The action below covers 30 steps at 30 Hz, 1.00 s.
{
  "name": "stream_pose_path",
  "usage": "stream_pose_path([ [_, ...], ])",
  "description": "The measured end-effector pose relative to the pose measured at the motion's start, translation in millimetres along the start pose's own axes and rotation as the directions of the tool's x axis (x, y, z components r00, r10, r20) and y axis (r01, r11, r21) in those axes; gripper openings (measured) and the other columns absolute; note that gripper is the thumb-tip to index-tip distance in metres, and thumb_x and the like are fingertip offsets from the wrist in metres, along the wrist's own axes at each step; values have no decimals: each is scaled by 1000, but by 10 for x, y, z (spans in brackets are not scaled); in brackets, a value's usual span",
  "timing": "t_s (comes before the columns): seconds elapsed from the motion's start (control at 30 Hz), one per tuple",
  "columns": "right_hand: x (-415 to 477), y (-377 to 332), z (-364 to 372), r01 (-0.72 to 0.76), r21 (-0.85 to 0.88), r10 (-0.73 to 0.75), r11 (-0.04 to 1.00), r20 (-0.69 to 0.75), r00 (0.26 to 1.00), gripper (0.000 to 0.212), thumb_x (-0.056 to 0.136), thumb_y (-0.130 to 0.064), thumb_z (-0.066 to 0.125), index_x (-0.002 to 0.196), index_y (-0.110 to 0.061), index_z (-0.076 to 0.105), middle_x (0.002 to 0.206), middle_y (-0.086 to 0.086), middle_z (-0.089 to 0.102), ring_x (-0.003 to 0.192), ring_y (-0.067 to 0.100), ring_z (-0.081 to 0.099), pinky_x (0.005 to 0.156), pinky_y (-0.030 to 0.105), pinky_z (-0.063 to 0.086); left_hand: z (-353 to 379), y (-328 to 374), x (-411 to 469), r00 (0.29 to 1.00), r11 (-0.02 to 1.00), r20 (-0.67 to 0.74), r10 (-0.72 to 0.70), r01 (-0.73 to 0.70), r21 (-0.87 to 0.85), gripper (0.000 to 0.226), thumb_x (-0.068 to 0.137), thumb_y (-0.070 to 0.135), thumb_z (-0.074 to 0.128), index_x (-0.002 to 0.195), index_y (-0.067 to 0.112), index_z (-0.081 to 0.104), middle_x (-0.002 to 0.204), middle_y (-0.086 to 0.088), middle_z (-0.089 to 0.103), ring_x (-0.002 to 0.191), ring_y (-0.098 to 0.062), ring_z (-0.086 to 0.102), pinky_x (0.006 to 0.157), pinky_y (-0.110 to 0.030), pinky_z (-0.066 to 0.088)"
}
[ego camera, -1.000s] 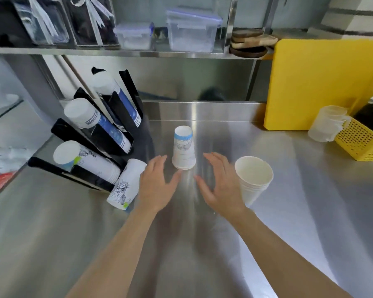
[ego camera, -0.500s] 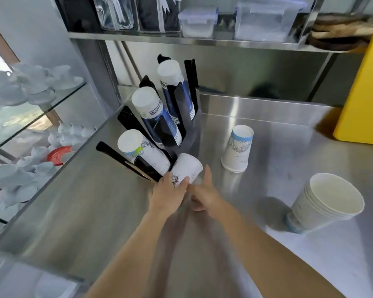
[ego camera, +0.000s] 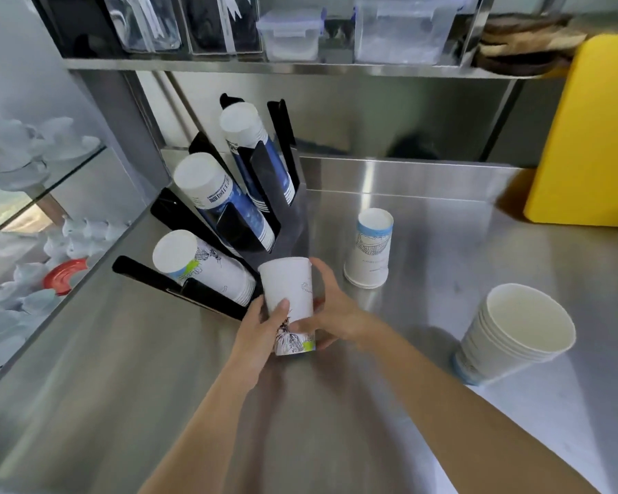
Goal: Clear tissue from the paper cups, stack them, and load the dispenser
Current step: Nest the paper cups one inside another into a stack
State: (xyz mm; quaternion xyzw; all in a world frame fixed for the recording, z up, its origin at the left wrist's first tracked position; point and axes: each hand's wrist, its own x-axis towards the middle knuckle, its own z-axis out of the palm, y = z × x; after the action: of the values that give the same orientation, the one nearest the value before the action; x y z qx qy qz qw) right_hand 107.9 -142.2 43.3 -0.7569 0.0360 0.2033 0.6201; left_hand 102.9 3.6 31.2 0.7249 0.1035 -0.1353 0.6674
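Note:
A white paper cup stack with a black line drawing (ego camera: 290, 301) stands upside down on the steel counter, just in front of the black cup dispenser (ego camera: 236, 240). My left hand (ego camera: 261, 326) grips its left side with the thumb across the front. My right hand (ego camera: 330, 315) wraps its right side. The dispenser holds three slanted rows of cups, the lowest row (ego camera: 200, 269) right beside the held stack. An upside-down cup with a blue band (ego camera: 370, 253) stands to the right. A stack of open white cups (ego camera: 511, 333) sits at the right.
A yellow board (ego camera: 585, 137) leans at the back right. A steel shelf (ego camera: 300, 67) with clear plastic boxes runs above the dispenser. To the left, beyond the counter edge, glass shelves hold white cups and a red lid (ego camera: 65, 276).
Both hands left the blue-band cup, moved left to the tilted line-drawing cup stack by the dispenser, took hold of it and stood it upside down. My view swung left.

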Motion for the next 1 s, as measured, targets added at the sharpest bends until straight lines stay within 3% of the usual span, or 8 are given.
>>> stream_pose_path([
  [0.2,-612,-593,-504,309,-228,-355,923,-203,912,118,65,-11,81,136,-52,-3,119,-9,45,92,7,57,58,9,51,364,724,-159,937,948,142,319,-312,-66,43,83,14,66,122,20,49,112,-9,66,103,-24,63,91,-46,51],
  [0.37,-1295,-839,-952,356,-436,-533,827,-406,742,117,64,-17,83,132,-57,-3,122,-7,47,97,9,60,78,28,56,937,1218,-398,791,846,307,530,-517,-128,59,69,16,77,118,24,45,103,5,63,90,-5,65,74,-22,55],
  [0.47,-1705,-759,-1145,341,-523,-601,781,-479,640,113,66,-18,81,120,-65,-6,125,-10,39,92,-3,57,72,16,54,1291,1342,-600,710,810,410,573,-565,-154,74,59,30,77,125,21,44,106,9,60,88,2,64,70,-16,52],
  [0.53,-1919,-636,-1251,299,-577,-627,760,-528,573,115,67,-18,81,116,-70,-9,123,-7,39,87,-8,54,69,17,54,1504,1354,-719,654,789,473,590,-591,-167,65,64,25,75,121,28,43,103,14,59,87,8,62,68,-12,50],
  [0.63,-2126,-422,-1350,213,-611,-620,762,-594,513,116,67,-21,82,121,-65,-10,120,-5,41,88,4,56,79,31,54,1764,1272,-819,600,783,550,581,-597,-177,57,66,25,73,108,47,41,103,13,59,91,0,64,71,-17,53],
  [0.8,-2227,-68,-1400,114,-603,-563,789,-638,525,105,71,-26,78,125,-58,-6,127,-1,41,88,1,53,71,8,46,1974,984,-853,591,804,625,510,-585,-102,59,71,24,75,112,44,38,117,8,56,111,-9,56,89,-21,47],
  [0.9,-2187,173,-1391,33,-587,-491,809,-642,589,92,77,-39,70,130,-55,-3,141,4,38,108,11,50,83,22,45,1988,789,-803,633,765,621,462,-638,81,66,76,23,74,130,24,36,126,10,45,117,-4,42,88,-8,34],
  [1.0,-2109,481,-1403,-143,-672,-434,727,-610,663,85,81,-51,60,143,-32,6,141,4,35,118,22,47,94,40,43,1940,592,-710,621,691,678,394,-687,228,74,74,33,74,135,21,34,127,11,37,116,-1,34,82,3,28],
])
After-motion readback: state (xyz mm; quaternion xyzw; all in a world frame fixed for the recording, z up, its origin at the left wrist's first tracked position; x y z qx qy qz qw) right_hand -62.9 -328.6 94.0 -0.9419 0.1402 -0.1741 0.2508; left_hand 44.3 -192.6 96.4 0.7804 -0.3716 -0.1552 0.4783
